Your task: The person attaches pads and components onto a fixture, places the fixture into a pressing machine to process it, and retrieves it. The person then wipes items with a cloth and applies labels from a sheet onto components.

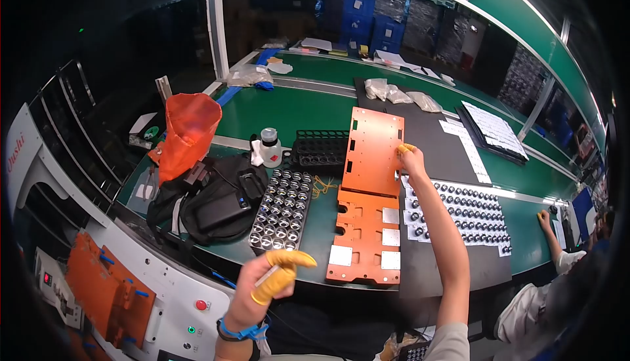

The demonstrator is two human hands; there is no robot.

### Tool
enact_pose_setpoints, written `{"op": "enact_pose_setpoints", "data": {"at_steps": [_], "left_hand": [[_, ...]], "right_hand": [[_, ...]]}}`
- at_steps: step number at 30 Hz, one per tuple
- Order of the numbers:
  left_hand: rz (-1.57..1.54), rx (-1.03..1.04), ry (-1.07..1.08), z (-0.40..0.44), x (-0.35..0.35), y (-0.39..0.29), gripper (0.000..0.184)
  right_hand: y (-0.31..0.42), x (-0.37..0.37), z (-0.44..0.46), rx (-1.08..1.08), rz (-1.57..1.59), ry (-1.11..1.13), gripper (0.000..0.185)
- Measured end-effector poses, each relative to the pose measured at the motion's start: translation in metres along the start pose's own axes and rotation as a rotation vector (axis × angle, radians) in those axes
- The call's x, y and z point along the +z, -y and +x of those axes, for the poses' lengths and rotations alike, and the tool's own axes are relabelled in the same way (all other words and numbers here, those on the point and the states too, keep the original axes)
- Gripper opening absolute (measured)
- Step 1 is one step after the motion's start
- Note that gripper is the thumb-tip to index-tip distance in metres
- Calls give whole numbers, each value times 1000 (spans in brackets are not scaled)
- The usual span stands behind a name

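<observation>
My right hand [411,159], a yellow cover on a fingertip, grips the right edge of an upper orange plate [373,148]. That plate stands raised behind a lower orange fixture [367,236] with cut-outs and several whitish square pieces [340,255]. My left hand [268,282], with yellow finger covers and a blue wrist strap [244,329], hovers at the table's front edge with its index finger pointing right. The other fingers are curled around a thin pale sliver that I cannot make out. Nearest to it is a black tray [282,207] filled with round metallic parts.
On the right, rows of small dark round parts [469,213] lie on white sheets. A black bag [213,197], an orange sack [189,131], a bottle [269,148] and a black rack [320,150] stand left and behind. A co-worker's hand [544,218] rests at far right.
</observation>
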State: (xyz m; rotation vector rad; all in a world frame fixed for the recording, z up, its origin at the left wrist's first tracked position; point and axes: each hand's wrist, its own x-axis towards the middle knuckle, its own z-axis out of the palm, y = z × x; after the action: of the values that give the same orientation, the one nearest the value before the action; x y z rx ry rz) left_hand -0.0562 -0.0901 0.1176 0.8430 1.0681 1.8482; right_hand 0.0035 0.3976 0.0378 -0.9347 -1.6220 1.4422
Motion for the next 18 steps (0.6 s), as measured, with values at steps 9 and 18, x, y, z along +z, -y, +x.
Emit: {"op": "enact_pose_setpoints", "data": {"at_steps": [9,18], "left_hand": [[-295,-252,295,-1,16,73,67],[-630,-514,220,4,16,152,61]], "right_hand": [[-30,-18,-20,-238,-380,-265,49],[29,16,-122,-536,-434,-68,37]]}}
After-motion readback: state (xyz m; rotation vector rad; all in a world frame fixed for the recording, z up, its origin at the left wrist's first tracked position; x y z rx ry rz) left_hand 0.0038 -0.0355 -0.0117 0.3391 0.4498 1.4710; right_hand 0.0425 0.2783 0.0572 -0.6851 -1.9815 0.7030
